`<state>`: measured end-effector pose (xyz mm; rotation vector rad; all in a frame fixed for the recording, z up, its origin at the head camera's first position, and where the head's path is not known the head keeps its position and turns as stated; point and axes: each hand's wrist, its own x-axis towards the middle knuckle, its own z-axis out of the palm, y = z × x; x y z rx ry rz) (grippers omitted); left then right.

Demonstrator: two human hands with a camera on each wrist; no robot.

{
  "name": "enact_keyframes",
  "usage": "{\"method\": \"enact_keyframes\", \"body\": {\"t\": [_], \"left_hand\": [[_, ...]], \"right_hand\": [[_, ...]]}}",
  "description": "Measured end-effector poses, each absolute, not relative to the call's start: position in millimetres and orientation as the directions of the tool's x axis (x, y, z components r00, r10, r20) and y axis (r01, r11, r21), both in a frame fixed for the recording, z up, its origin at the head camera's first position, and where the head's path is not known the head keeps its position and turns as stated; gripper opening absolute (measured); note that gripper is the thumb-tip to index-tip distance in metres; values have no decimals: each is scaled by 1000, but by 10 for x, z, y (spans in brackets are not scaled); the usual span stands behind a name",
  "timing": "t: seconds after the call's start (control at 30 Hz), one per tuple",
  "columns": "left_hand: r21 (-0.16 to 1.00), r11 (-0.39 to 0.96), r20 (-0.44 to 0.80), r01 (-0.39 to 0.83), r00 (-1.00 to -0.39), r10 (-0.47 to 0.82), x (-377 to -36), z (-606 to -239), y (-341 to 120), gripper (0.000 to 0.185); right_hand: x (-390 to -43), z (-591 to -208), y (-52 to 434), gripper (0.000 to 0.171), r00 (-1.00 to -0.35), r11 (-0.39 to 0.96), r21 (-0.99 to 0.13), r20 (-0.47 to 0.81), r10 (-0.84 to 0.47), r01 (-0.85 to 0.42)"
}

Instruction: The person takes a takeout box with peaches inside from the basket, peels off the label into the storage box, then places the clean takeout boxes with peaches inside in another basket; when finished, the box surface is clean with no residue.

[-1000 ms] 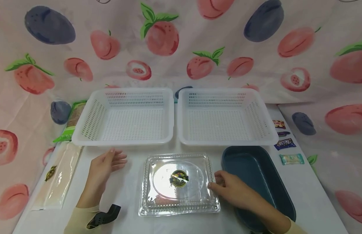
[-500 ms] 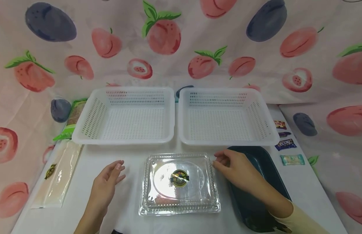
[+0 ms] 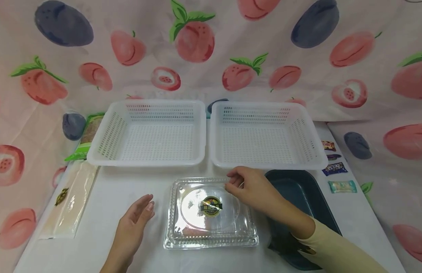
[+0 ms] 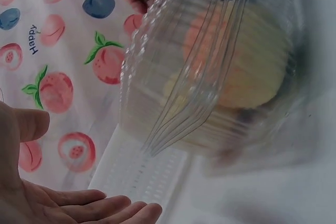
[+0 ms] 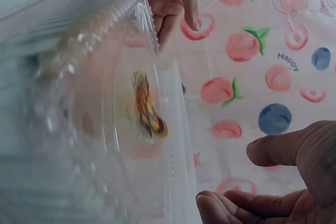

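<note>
Clamshell (image 3: 211,222) lies on the table (image 3: 151,252), left hand (image 3: 130,225) beside it, right hand (image 3: 253,189) over its far corner, perhaps touching; both grip nothing. It should handle light, slick, crushable: hold the rim (image 3: 211,244).

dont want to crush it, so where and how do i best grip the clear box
Probably by the rim, left hand coming from the left and right hand from the right: the clear box lies flat, its rim juts out at the sides, and it looks too wide for one hand.
</note>
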<state>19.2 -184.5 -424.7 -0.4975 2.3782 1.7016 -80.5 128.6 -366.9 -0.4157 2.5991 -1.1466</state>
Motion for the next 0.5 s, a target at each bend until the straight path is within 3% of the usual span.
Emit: {"method": "enact_keyframes", "body": {"t": [0.5], "left_hand": [[893, 260, -352, -366, -931, -99, 330, -4380, -1499, 78]], "right_hand": [[-761, -3772, 953, 23, -859, 691, -671, -160, -486, -266]]}}
